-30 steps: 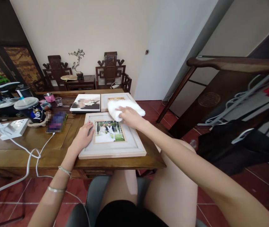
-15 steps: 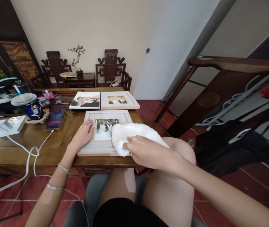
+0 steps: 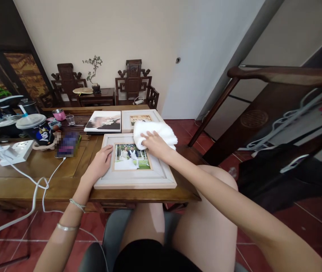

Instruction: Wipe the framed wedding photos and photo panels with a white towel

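Note:
A pale wooden picture frame [image 3: 138, 180] holding a wedding photo lies flat on the wooden table [image 3: 64, 177] in front of me. My left hand [image 3: 100, 163] rests flat on the frame's left border, fingers apart. My right hand [image 3: 153, 144] presses a white fluffy cloth [image 3: 155, 131] onto the frame's far right corner. Behind it lie a second framed photo [image 3: 129, 118], partly hidden by the cloth, and an unframed photo print [image 3: 104, 122].
To the left are a phone [image 3: 67, 145] on a white cable, a white power strip [image 3: 15, 152], a lidded cup with a straw [image 3: 36, 128] and small cups. A dark wooden rack [image 3: 276, 75] with hanging clothes stands to the right. Carved chairs line the far wall.
My right hand has moved the cloth from the frame's near right side up to its far right corner, after wiping down from there. The left hand has stayed put.

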`<state>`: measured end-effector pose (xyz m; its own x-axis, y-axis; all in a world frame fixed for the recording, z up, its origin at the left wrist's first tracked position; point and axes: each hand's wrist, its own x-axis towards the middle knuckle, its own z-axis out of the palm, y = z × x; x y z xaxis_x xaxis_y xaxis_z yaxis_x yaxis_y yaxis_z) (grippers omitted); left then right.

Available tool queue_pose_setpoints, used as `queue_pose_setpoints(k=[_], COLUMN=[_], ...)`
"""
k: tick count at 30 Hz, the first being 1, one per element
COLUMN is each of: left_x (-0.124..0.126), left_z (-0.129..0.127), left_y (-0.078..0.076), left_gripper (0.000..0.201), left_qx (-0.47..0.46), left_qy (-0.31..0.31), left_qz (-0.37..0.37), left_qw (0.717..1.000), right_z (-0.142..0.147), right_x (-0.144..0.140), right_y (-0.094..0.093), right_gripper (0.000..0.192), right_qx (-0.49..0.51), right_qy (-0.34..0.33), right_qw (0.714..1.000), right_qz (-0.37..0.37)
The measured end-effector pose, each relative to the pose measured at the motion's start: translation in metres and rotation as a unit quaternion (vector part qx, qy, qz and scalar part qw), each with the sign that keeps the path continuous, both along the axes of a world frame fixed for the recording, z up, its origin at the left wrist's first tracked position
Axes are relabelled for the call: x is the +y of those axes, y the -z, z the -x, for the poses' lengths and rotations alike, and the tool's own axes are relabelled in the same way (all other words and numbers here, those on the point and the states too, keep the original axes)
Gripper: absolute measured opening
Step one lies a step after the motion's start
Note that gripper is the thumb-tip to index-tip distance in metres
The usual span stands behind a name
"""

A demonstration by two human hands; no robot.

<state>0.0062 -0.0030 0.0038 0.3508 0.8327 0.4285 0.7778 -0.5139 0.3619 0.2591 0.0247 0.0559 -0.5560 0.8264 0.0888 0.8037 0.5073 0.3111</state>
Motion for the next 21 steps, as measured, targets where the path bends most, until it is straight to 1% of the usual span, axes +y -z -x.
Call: queue_pose_setpoints(k=[2,5,7,10,12,13,15,17,19,21], left_x=[0.0,-0.001,-0.002,-0.004,-0.004,-0.004,-0.004,-0.004,-0.005,-0.006], left_z=[0.0,-0.001,-0.001,-0.002,-0.002,-0.002,-0.002,-0.002,-0.002,-0.001], left_y=[0.001,0.002,0.002,0.001,0.001,0.001,0.001,0.001,0.001,0.001], left_gripper=[0.042,0.043,0.044,0.045,0.045,0.045,0.045,0.046,0.046,0.045], left_qx=[-0.007,-0.007,-0.003,0.006,0.012,0.014,0.015,0.017,0.022,0.025], left_qy=[-0.001,0.001,-0.003,-0.014,-0.022,-0.025,-0.025,-0.022,-0.018,-0.014], left_qz=[0.0,0.007,0.013,0.026,0.038,0.043,0.049,0.051,0.05,0.048], left_qw=[1.0,1.0,1.0,1.0,0.999,0.999,0.998,0.998,0.998,0.998], right_z=[-0.001,-0.003,-0.003,-0.002,0.002,0.005,0.01,0.012,0.009,0.002], right_x=[-0.007,-0.041,-0.072,-0.114,-0.13,-0.133,-0.13,-0.114,-0.087,-0.056], right_y=[0.001,-0.007,-0.021,-0.046,-0.057,-0.059,-0.054,-0.043,-0.03,-0.021], right_gripper=[0.032,0.03,0.03,0.03,0.031,0.031,0.033,0.037,0.039,0.04], right_qx=[-0.007,-0.017,-0.021,-0.018,-0.005,0.003,0.024,0.044,0.059,0.068], right_qy=[-0.019,-0.041,-0.046,-0.041,-0.046,-0.049,-0.05,-0.043,-0.028,-0.004], right_qw=[1.0,0.998,0.995,0.985,0.978,0.975,0.976,0.981,0.986,0.991], right_qz=[0.01,0.042,0.089,0.169,0.205,0.215,0.211,0.185,0.153,0.114])
